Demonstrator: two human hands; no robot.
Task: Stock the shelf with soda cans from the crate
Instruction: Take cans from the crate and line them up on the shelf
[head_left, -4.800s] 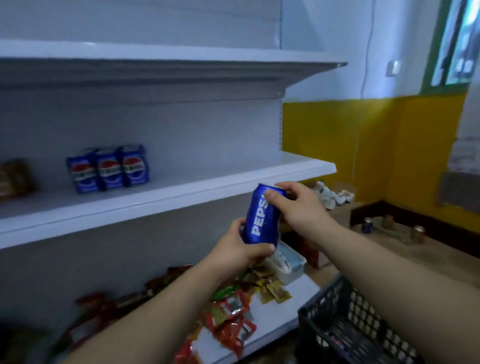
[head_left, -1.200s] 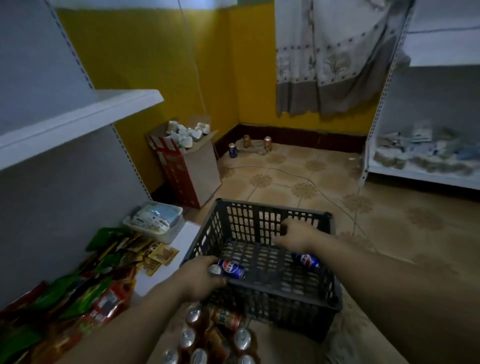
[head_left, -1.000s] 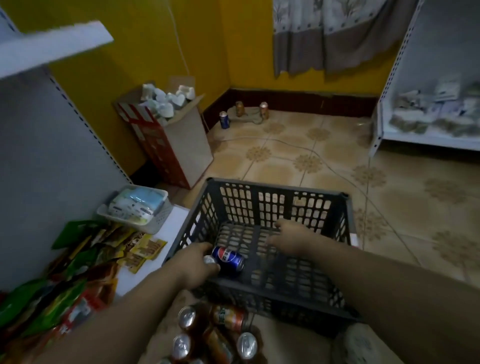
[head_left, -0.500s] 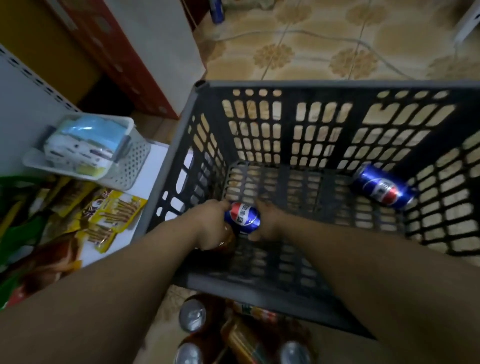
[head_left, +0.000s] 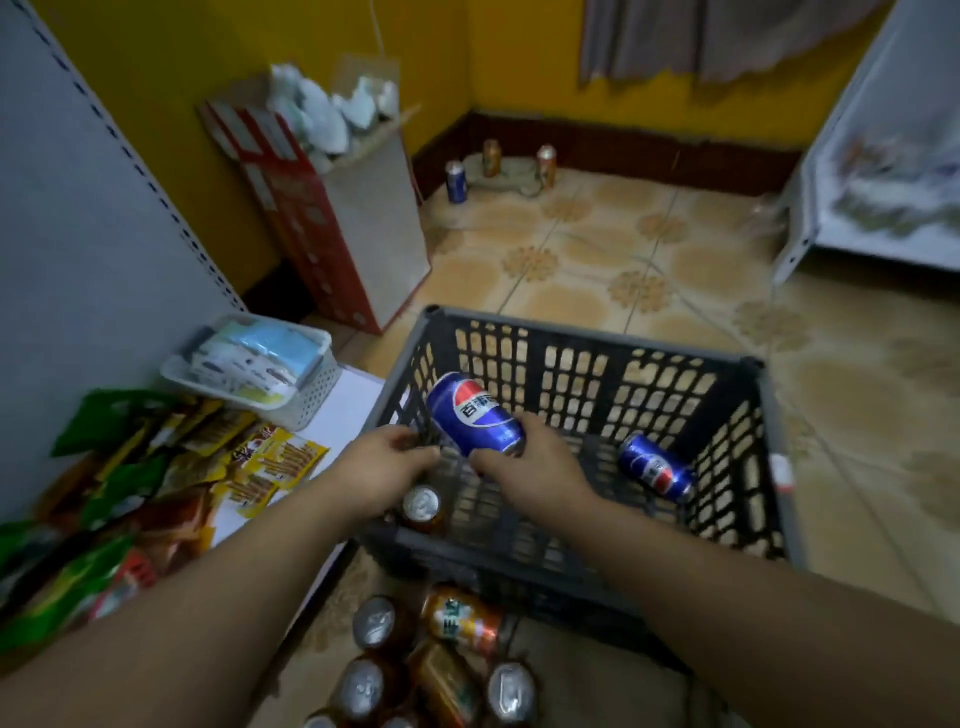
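- shelf (head_left: 78, 218), far left: only the back panel and bottom board show. Snack packs (head_left: 156, 467) and a white basket (head_left: 260, 364) sit on the board. The tier for cans is out of frame (so a lift and a turn left lie ahead, my read).
- left hand (head_left: 384, 465): forearm comes in from bottom left and the hand hangs over the crate's near-left corner. Fingers are loosely curled, with the tips just beside the blue can's low end. Can't tell if it touches or takes load; looks like a steadying role.
- gold can (head_left: 423, 506): upright in the crate, right under the left hand, top showing.
- floor cans (head_left: 441, 670): loose bunch outside the crate, at its near wall.
- blue can (head_left: 472, 413): the task item. It is up off the crate floor on the left side, tilted, far end pointing up and away, logo facing the camera.
- right hand (head_left: 540, 467): wrapped around the blue can's near end, and it is the real grip. Holding low leaves the body free for a regrip, I'd guess. Forearm crosses the near rim from bottom right.
- crate (head_left: 597, 339): black, slatted, on the tiled floor just beside the shelf board. Nearly empty, so this load looks close to done.
- second can (head_left: 657, 470): on its side on the crate floor, right half, apart from both hands. Likely next.
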